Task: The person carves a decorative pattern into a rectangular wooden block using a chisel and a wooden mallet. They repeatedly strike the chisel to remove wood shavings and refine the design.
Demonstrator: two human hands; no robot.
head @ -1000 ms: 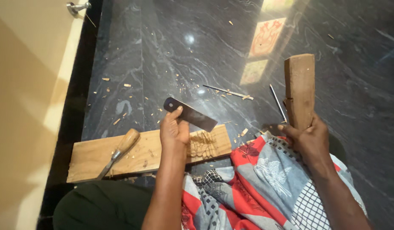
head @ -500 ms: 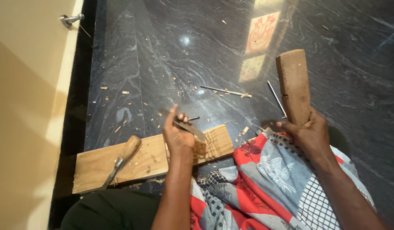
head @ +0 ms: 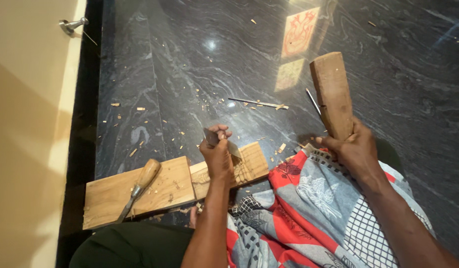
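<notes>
- A dark, polished stone floor with grey veining (head: pixel 155 74) fills the scene, littered with pale wood chips (head: pixel 140 109) and mirroring a red-and-cream picture as a reflection (head: pixel 300 32).
- A cream-painted door (head: pixel 26 124) with a small metal stopper (head: pixel 70 25) lines the left edge.
- A pale flat wooden plank with a carved end (head: pixel 155 191) lies on the floor before the seated person, whose lap is draped in a red, grey and white patterned cloth (head: pixel 309 208).
- The left hand (head: pixel 218 156) is clenched around a flat steel chisel blade (head: pixel 229 145), its tip set against the plank's carved end.
- The right hand (head: pixel 353 149) wraps tightly around a brown wooden mallet block (head: pixel 333 94), held upright above the lap.
- A wooden-handled chisel (head: pixel 139 186) rests on the plank, well left of the hands; a thin wooden stick (head: pixel 259 103) and a slim metal rod (head: pixel 313 101) lie on the floor beyond.
- A second ago the blade was lifted off the wood, angled across the floor; it is now lowered to the carving, while the mallet remains raised.
</notes>
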